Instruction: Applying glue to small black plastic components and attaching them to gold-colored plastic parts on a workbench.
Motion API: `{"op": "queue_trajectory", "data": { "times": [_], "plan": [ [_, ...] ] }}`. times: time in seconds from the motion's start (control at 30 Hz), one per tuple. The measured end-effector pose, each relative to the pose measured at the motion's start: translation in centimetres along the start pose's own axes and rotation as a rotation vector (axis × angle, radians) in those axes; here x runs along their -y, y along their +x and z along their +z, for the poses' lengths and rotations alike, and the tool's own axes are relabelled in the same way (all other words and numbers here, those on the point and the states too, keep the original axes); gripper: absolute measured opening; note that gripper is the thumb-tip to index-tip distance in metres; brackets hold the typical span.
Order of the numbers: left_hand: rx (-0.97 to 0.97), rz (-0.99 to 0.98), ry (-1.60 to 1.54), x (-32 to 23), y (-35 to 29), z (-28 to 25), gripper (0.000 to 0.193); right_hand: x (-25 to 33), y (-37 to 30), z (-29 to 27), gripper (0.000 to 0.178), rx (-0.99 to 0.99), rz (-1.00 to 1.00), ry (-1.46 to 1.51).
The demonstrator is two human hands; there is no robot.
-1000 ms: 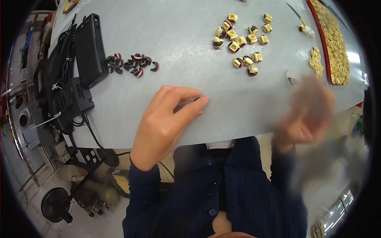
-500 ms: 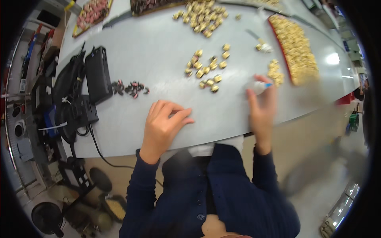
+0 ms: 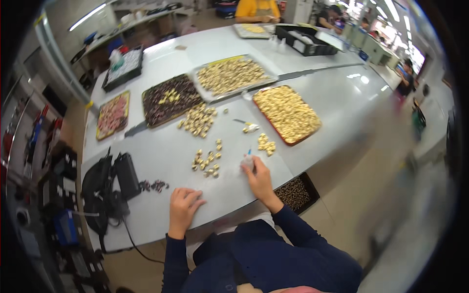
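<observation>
In my right hand (image 3: 261, 179) is a small translucent squeeze bottle (image 3: 247, 163) with a blue needle tip pointing up, held above the table. My left hand (image 3: 183, 209) rests at the table's near edge, fingers loosely curled and apart, with nothing visible in it. Between and beyond the hands lie several small gold-and-dark pieces (image 3: 210, 157), with a larger group of gold pieces (image 3: 198, 120) farther back. Right of the bottle is a small cluster of gold pieces (image 3: 266, 145). A thin tool with a white lump (image 3: 250, 128) lies behind it.
Dark pieces (image 3: 155, 185) sit beside a black box-shaped device (image 3: 128, 176) with cables at left. A red-edged tray (image 3: 291, 143) of gold pieces stands at right, other filled trays behind. Below the table's edge is a dark box (image 3: 313, 197) of small pieces. A person in yellow (image 3: 256, 10) sits across.
The view has tilted up, bringing the far table and room into sight. My right hand still holds the bottle, now left of the small gold cluster. My left hand stays near the table edge.
</observation>
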State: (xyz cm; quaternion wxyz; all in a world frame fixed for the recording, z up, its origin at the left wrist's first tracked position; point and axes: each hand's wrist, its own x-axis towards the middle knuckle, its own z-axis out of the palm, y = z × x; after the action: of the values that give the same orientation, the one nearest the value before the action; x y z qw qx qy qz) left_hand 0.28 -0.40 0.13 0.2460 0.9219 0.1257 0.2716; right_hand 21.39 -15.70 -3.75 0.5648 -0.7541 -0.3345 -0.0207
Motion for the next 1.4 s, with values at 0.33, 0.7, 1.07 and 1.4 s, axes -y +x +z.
{"op": "queue_trajectory", "data": {
  "times": [0.33, 0.7, 1.07, 1.4],
  "plan": [
    [0.172, -0.175, 0.366, -2.3, 6.8, 4.7, 0.107, 1.6, 0.3, -1.1, 0.030, -0.101, 0.274, 0.241],
    [0.046, -0.151, 0.389, 1.4, 13.3, 8.6, 0.087, 0.6, 0.6, -0.7, 0.032, -0.159, 0.276, 0.294],
    [-0.020, -0.040, 0.471, 4.8, 18.8, 8.9, 0.070, 1.9, 0.4, -1.1, 0.030, -0.123, 0.344, 0.330],
    [0.186, -0.027, 0.153, 1.5, 13.5, -1.6, 0.052, 1.6, -0.2, -1.2, 0.041, -0.103, 0.434, 0.509]
  ]
}}
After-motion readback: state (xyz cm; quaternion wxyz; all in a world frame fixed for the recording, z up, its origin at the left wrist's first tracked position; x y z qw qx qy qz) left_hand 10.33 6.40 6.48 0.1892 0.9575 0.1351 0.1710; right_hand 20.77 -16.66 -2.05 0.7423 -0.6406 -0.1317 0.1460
